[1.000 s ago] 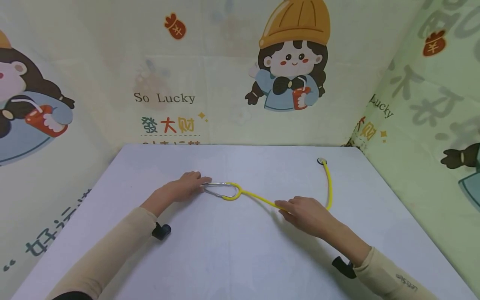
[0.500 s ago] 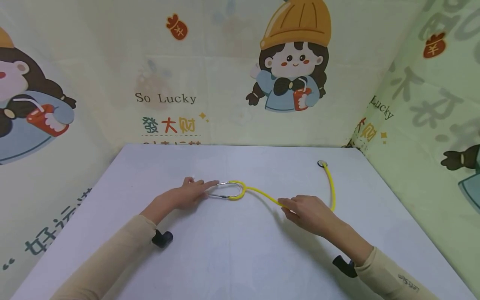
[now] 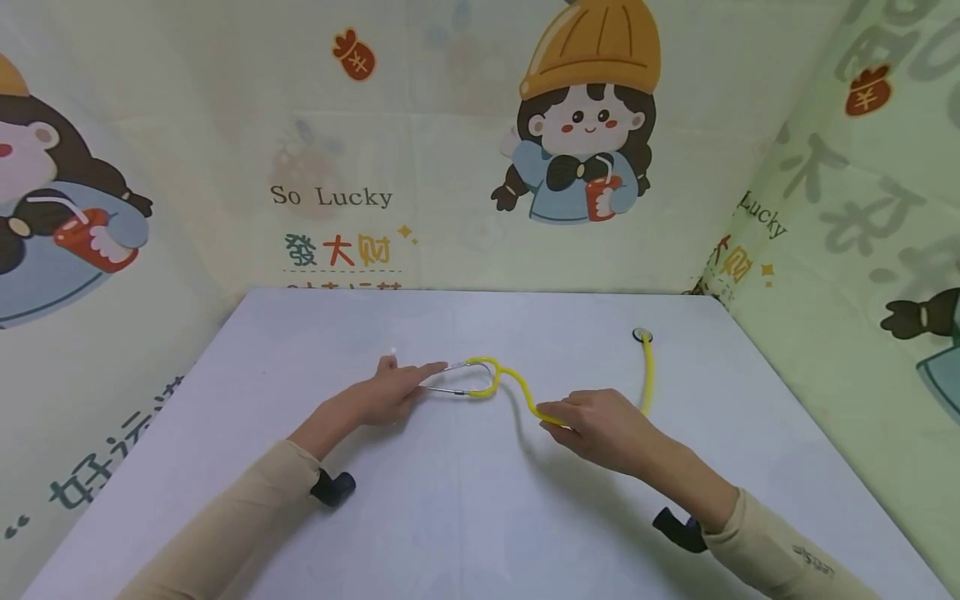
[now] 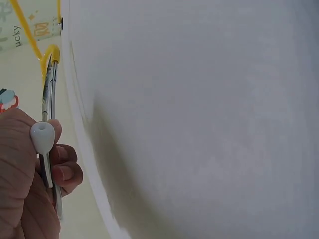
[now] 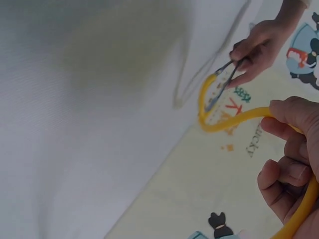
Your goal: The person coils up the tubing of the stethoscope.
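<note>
Stethoscope (image 3: 528, 396) stretches above the counter (image 3: 450, 517), left fingers (image 3: 429, 370) pinching its metal ear tubes (image 4: 54, 84) at left, right fingers (image 3: 561, 409) pinching its yellow tubing (image 5: 244, 117) at right, so light, even tension should best prevent kinks.

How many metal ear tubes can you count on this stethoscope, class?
2: the far ear tube and the near ear tube, both running from the left hand to the yellow tubing. The hand hides part of each.
</note>
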{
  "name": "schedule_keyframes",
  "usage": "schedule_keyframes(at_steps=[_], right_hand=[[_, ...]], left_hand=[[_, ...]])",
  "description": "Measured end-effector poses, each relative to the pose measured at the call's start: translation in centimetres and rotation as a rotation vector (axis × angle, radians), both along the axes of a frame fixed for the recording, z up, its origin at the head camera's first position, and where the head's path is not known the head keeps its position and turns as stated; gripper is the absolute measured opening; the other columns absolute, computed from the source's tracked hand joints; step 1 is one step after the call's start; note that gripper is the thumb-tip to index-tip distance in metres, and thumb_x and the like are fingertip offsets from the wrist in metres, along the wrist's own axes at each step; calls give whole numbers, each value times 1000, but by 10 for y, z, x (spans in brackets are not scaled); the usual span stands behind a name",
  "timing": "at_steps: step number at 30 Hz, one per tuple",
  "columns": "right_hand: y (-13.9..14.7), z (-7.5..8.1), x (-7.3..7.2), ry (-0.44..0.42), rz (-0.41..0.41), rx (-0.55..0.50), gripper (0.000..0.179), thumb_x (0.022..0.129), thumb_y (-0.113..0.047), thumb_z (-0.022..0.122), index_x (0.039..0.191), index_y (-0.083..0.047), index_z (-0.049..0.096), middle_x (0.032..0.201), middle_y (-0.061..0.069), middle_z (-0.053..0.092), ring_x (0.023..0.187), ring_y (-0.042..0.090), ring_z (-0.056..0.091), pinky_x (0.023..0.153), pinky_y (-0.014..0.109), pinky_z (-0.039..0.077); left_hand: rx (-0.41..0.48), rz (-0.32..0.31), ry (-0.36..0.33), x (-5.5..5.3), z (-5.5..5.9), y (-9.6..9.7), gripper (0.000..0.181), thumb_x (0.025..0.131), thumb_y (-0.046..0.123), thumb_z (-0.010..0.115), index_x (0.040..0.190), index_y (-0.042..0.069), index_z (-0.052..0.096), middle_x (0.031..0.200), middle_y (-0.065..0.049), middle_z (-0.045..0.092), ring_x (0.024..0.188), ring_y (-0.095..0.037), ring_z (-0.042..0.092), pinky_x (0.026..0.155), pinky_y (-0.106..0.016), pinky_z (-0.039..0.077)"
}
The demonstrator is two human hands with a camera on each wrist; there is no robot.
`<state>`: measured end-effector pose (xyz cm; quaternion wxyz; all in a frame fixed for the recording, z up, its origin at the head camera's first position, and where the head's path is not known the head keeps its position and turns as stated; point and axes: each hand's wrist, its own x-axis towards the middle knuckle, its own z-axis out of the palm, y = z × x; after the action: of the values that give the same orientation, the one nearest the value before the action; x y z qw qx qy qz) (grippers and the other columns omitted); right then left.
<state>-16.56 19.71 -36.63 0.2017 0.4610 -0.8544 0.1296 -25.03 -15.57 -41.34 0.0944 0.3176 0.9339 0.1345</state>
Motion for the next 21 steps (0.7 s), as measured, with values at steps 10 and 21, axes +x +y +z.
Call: schedule_keyframes(at_steps=[10, 21], right_hand=[[-20, 12, 5, 39, 98, -46, 26, 78, -6, 86, 102, -10, 77, 72, -6, 66, 58, 2, 53, 54, 14, 42], [-41, 27, 7, 56, 151, -4, 16, 86, -12, 81, 100, -12, 74, 67, -8, 58, 57, 2, 45, 53, 13, 35]], left_hand=[[1, -27, 7, 9, -2, 16, 58, 104, 9, 56, 158, 20, 38, 112, -4, 73, 93, -14, 56, 97, -48, 24], [-4, -110, 16, 20, 3, 31, 55, 106, 11, 54, 158, 18, 38, 122, -3, 72, 105, -14, 65, 109, -58, 20]])
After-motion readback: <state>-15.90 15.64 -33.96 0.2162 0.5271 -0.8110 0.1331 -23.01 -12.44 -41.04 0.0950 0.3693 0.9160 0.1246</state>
